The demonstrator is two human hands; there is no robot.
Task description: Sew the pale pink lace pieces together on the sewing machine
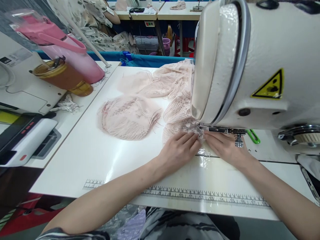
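Pale pink lace fabric [175, 96] lies spread on the white table [105, 156] and runs under the head of a white sewing machine [250, 63]. My left hand [178, 150] rests flat on the lace edge just left of the presser foot, fingers stretched out and close together. My right hand [225, 146] lies on the other side, under the machine head, fingertips pressing the same lace edge near the needle. A separate rounded pink lace piece [127, 116] sits further left.
A pink jug [65, 43] and a brown lidded cup [62, 75] stand at the left by a white device [22, 136]. A printed ruler [200, 196] runs along the table's front edge. Another person in patterned clothing [100, 23] sits beyond. Green-handled snips [253, 136] lie behind my right hand.
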